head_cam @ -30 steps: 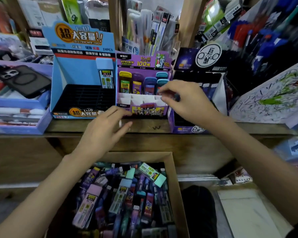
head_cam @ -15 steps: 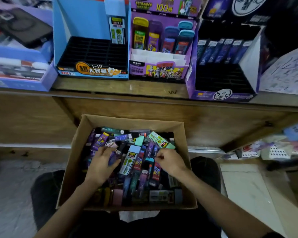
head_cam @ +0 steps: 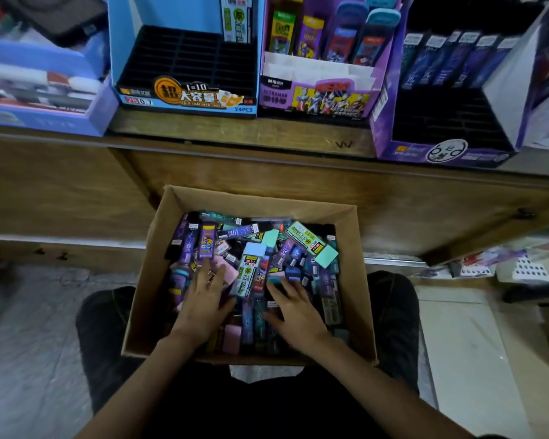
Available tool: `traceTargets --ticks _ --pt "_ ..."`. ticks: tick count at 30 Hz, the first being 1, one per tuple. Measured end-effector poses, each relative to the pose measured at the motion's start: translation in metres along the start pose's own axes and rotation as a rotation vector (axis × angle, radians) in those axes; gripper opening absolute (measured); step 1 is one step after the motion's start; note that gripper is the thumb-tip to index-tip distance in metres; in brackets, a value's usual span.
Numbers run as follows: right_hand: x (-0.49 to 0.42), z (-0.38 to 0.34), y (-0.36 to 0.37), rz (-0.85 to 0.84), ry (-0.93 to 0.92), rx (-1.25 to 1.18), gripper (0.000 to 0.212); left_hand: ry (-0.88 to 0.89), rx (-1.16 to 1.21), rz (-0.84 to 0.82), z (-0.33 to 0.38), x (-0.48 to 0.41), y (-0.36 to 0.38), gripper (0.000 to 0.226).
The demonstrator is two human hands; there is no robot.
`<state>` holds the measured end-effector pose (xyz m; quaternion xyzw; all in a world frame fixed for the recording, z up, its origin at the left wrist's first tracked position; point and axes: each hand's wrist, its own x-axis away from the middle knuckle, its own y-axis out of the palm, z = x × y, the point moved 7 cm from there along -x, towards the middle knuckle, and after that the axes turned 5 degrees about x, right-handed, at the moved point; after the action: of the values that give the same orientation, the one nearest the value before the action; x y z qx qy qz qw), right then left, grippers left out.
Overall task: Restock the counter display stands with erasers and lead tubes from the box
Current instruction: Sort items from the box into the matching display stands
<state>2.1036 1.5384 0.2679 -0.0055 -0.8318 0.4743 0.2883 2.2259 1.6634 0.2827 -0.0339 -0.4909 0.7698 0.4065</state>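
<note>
Step in hand looks like sorting for the next pick. Brown cardboard box (head_cam: 360, 280), centre frame, on the lap, is heaped with glossy plastic lead tubes and soft pastel block erasers. Left hand (head_cam: 203, 299) and right hand (head_cam: 293, 308) lie spread flat on the pile, pinching nothing. Next: pinch one tube, lift to the blue slotted display stand (head_cam: 184, 58) on the wooden bench (head_cam: 235, 131), upper frame.
</note>
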Motion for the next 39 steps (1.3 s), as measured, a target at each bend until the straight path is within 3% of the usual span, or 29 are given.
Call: traceTargets --ticks 3,6,10,14,22,27,31,35,39 --pt "0.003 0.007 -0.02 0.101 -0.014 -0.226 0.053 0.044 0.12 0.093 0.005 0.001 -0.016 0.057" --pt "0.008 0.03 -0.035 0.256 0.222 -0.274 0.04 -0.069 0.225 0.172 -0.009 0.002 -0.03 0.055" --pt "0.005 0.034 -0.016 0.073 0.381 -0.425 0.066 -0.245 0.215 0.088 -0.034 0.001 -0.027 0.058" --pt "-0.007 0.02 -0.008 0.077 0.406 -0.505 0.082 -0.299 0.243 0.072 -0.036 -0.001 -0.025 0.067" --pt "-0.005 0.023 -0.008 0.052 0.445 -0.97 0.026 -0.435 0.442 0.097 -0.037 0.001 -0.022 0.052" --pt "0.0 0.031 -0.019 0.062 0.459 -1.005 0.025 -0.486 0.475 0.1 -0.033 0.003 -0.02 0.05" --pt "0.004 0.033 -0.023 -0.054 0.442 -0.959 0.025 -0.471 0.607 0.025 -0.03 0.001 -0.009 0.025" --pt "0.008 0.04 -0.025 -0.064 0.46 -0.931 0.029 -0.43 0.701 -0.029 -0.024 0.002 -0.005 0.011" --pt "0.013 0.048 -0.032 -0.023 0.448 -0.896 0.03 -0.388 0.852 -0.059 -0.012 0.006 -0.006 0.031"
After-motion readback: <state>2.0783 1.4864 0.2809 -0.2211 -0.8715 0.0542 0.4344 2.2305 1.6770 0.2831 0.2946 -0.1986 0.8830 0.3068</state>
